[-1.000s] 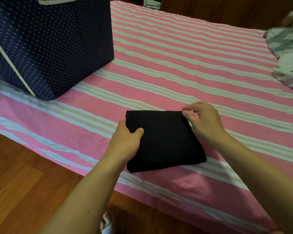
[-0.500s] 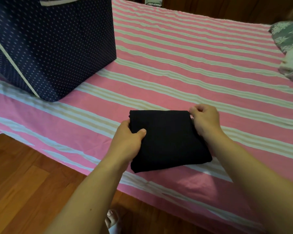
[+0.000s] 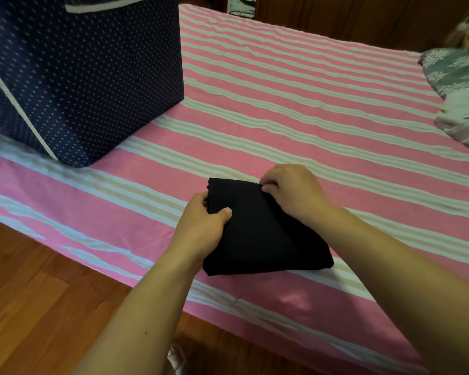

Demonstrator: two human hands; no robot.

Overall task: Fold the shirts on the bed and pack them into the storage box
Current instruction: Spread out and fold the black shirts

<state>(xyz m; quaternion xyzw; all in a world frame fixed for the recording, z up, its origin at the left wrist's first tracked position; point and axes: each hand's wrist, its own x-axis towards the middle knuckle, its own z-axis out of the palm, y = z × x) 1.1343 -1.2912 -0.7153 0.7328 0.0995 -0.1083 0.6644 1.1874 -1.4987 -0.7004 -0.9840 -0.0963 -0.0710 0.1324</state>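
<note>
While folded black shirt [image 3: 266,234] lies on striped bed [image 3: 322,109], left hand [image 3: 201,226] grips its edge, right hand [image 3: 293,190] pinches far corner.

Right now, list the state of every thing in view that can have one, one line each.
Black shirt: folded into a compact rectangle, lying on the bed, gripped at both sides.
Storage box: upright on the bed, inside hidden.
Left hand: grips the shirt's left edge, thumb on top.
Right hand: pinches the shirt's far right corner.
Bed: covered in a striped sheet.
</note>
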